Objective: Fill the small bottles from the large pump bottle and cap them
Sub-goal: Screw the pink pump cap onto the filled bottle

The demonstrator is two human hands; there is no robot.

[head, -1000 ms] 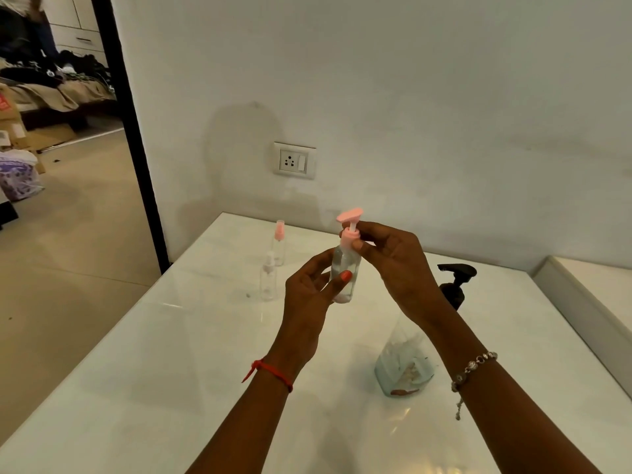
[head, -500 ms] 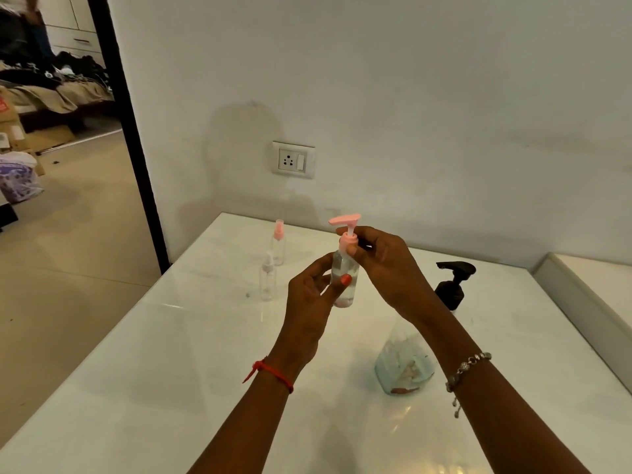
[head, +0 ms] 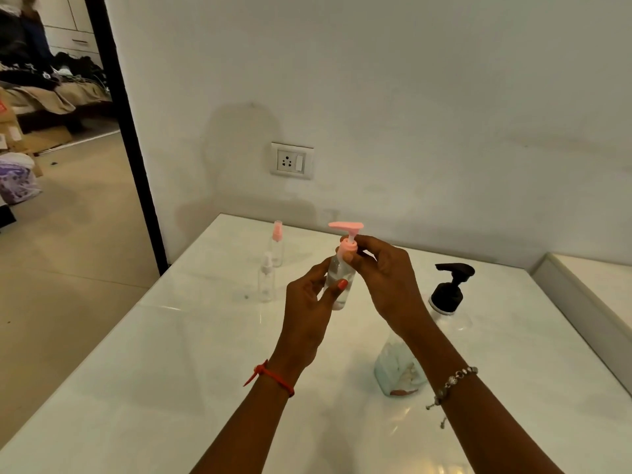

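My left hand (head: 307,302) grips a small clear bottle (head: 337,280) held upright above the white table (head: 171,354). On that bottle sits a pink pump cap (head: 347,234), and my right hand (head: 383,271) pinches its collar. Behind, at the table's far left, stand two more small bottles: one with a pink spray cap (head: 277,242), one clear with a white cap (head: 266,278). The large clear pump bottle with a black pump head (head: 449,292) stands to the right, past my right wrist.
A clear, bluish-tinted container (head: 398,369) sits on the table under my right forearm. A wall socket (head: 292,160) is on the wall behind. A raised white ledge (head: 581,302) borders the table's right side. An open doorway at left leads to another room.
The pink pump head has turned, its nozzle now pointing more to the left. My right fingers have shifted round the collar. Both hands stay in nearly the same place.
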